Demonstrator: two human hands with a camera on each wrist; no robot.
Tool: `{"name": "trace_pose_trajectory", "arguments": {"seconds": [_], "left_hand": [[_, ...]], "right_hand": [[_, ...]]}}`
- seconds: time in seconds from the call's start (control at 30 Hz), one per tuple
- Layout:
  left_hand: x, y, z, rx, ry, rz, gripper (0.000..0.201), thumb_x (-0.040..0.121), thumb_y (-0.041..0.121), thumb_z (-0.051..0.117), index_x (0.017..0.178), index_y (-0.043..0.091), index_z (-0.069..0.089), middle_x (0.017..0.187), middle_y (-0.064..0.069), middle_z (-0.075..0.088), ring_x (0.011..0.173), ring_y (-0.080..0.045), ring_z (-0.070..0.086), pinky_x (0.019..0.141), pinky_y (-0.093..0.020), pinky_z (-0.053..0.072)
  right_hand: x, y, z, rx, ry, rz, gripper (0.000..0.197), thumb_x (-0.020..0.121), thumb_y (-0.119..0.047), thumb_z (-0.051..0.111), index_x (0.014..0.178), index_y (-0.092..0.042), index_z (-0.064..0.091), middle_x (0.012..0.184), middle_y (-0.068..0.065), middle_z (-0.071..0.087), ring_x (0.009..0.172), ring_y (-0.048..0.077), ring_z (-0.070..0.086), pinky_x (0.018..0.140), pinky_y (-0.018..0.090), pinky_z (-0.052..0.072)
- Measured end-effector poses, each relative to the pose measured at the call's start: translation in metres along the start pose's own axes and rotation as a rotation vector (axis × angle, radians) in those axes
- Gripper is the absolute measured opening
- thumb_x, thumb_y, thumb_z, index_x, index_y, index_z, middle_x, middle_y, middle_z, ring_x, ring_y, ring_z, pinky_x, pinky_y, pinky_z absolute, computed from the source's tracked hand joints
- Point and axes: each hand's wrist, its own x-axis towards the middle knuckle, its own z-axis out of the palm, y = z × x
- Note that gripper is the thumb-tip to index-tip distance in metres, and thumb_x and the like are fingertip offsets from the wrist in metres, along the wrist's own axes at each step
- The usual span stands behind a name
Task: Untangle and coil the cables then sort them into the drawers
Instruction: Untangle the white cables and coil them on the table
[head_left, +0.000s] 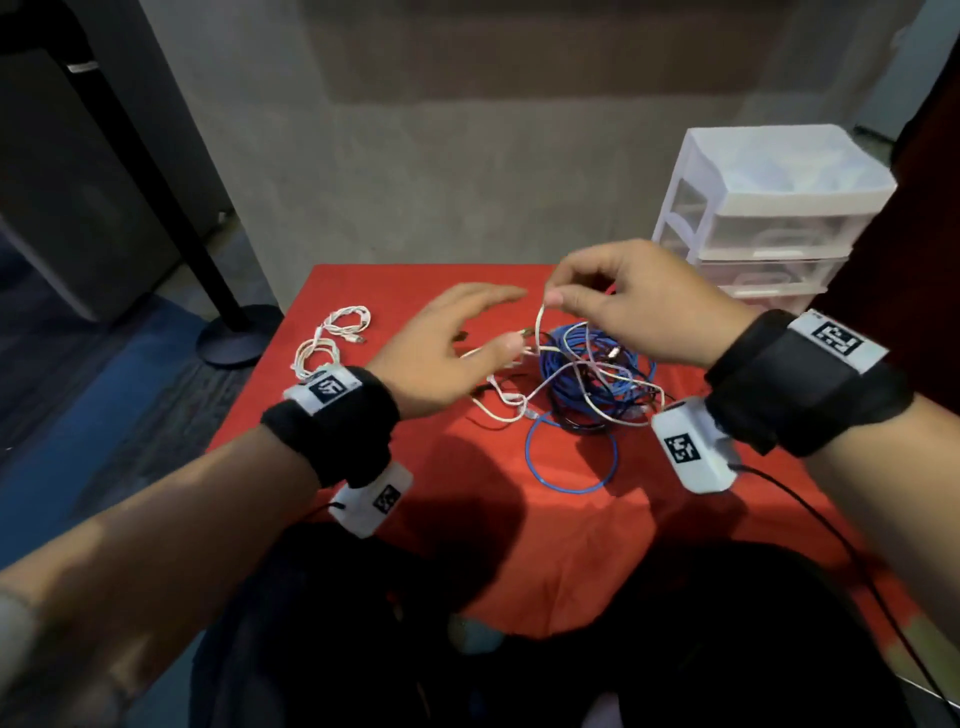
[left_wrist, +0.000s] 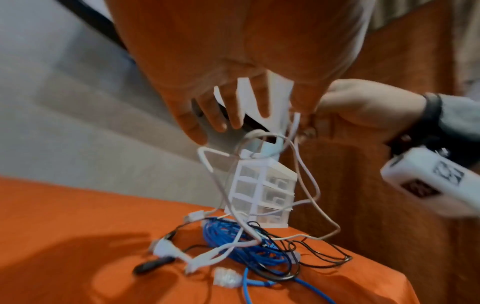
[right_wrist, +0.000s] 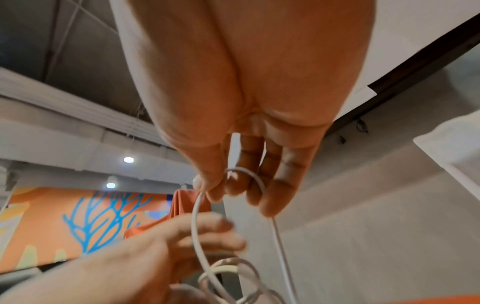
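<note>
A red-covered table (head_left: 649, 545) carries the work, with a white drawer unit (head_left: 769, 208) at its far right corner, its drawers pushed in. In the middle lies the tangle (head_left: 587, 384): a blue cable (head_left: 571, 467) bundled with black and white leads, one blue loop spilling toward the near edge. A white cable (head_left: 332, 338), already loosely gathered, lies apart at far left. Above the heap the right hand (head_left: 639, 306) pinches a thin white lead (head_left: 540, 322) between thumb and forefinger, lifting a loop of it; the left hand (head_left: 447, 353), fingers spread and fairly straight, meets the same lead lower down with its thumb. To do this well, I would draw the lead up slowly, the left hand feeding it free of the blue turns rather than tugging knots tight.
</note>
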Motion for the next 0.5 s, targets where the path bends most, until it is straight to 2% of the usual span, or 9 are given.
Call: {"name": "trace_pose_trajectory", "arguments": {"seconds": [0.03,0.07,0.17,0.23,0.27,0.33,0.4,0.43,0.5], "left_hand": [[0.006,0.007,0.006,0.042,-0.036,0.09,0.038,0.096,0.037,0.064,0.13,0.02,0.062,0.13,0.003,0.06,0.12,-0.006,0.055,0.099,-0.018,0.044],[0.01,0.007,0.01,0.049,-0.049,0.111,0.032,0.094,0.036,0.065,0.122,0.018,0.066,0.122,0.002,0.064,0.115,-0.009,0.058,0.1,-0.023,0.045],[0.015,-0.01,0.023,-0.006,-0.032,-0.109,0.009,0.092,0.026,0.067,0.101,0.024,0.064,0.085,0.008,0.068,0.079,-0.01,0.063,0.079,-0.031,0.052],[0.009,-0.025,0.031,0.062,-0.003,-0.224,0.006,0.092,0.027,0.067,0.094,0.028,0.061,0.07,0.01,0.064,0.062,-0.003,0.057,0.067,-0.029,0.048],[0.006,-0.033,0.033,0.089,-0.002,-0.263,0.007,0.093,0.029,0.066,0.091,0.03,0.06,0.068,0.012,0.063,0.059,0.001,0.056,0.063,-0.027,0.045],[-0.004,-0.048,0.033,0.129,-0.029,-0.345,0.011,0.094,0.031,0.064,0.085,0.03,0.059,0.068,0.01,0.063,0.06,-0.001,0.058,0.059,-0.025,0.044],[-0.012,-0.059,0.035,0.19,-0.079,-0.412,0.013,0.092,0.037,0.065,0.086,0.027,0.062,0.072,0.006,0.065,0.067,-0.014,0.061,0.066,-0.031,0.047],[-0.015,-0.064,0.037,0.217,-0.105,-0.43,0.017,0.091,0.041,0.065,0.088,0.025,0.064,0.074,0.004,0.065,0.07,-0.017,0.06,0.067,-0.031,0.047],[-0.021,-0.071,0.039,0.224,-0.128,-0.462,0.02,0.093,0.044,0.064,0.091,0.024,0.066,0.075,0.005,0.063,0.072,-0.018,0.057,0.067,-0.03,0.043]], "right_hand": [[0.001,-0.005,-0.009,0.009,0.041,-0.009,0.012,0.096,-0.033,0.068,0.088,-0.025,0.073,0.073,-0.003,0.067,0.067,0.009,0.057,0.073,0.034,0.048],[0.001,-0.007,-0.017,0.021,0.091,-0.015,0.012,0.096,-0.033,0.067,0.088,-0.025,0.072,0.073,-0.002,0.067,0.066,0.011,0.058,0.072,0.035,0.049],[0.0,-0.011,-0.046,0.066,0.271,-0.006,0.016,0.095,-0.036,0.066,0.088,-0.023,0.072,0.073,0.004,0.065,0.07,0.026,0.063,0.072,0.044,0.054],[-0.003,-0.008,-0.067,0.103,0.388,0.009,0.019,0.093,-0.036,0.065,0.089,-0.02,0.072,0.077,0.017,0.064,0.067,0.027,0.06,0.071,0.051,0.057],[-0.006,-0.006,-0.077,0.118,0.445,0.024,0.018,0.093,-0.035,0.064,0.088,-0.02,0.072,0.078,0.021,0.063,0.065,0.025,0.058,0.069,0.052,0.058],[-0.01,-0.001,-0.097,0.137,0.561,0.072,0.015,0.095,-0.034,0.063,0.086,-0.023,0.069,0.076,0.018,0.058,0.064,0.021,0.056,0.063,0.048,0.058],[-0.015,0.005,-0.113,0.174,0.643,0.126,0.017,0.096,-0.033,0.062,0.08,-0.028,0.064,0.079,0.013,0.057,0.065,0.018,0.054,0.054,0.033,0.055],[-0.016,0.008,-0.117,0.189,0.659,0.148,0.019,0.097,-0.032,0.062,0.078,-0.03,0.063,0.08,0.011,0.057,0.065,0.017,0.054,0.052,0.027,0.053],[-0.016,0.015,-0.12,0.186,0.655,0.184,0.02,0.096,-0.033,0.062,0.077,-0.029,0.062,0.078,0.009,0.057,0.067,0.018,0.055,0.051,0.024,0.053]]}}
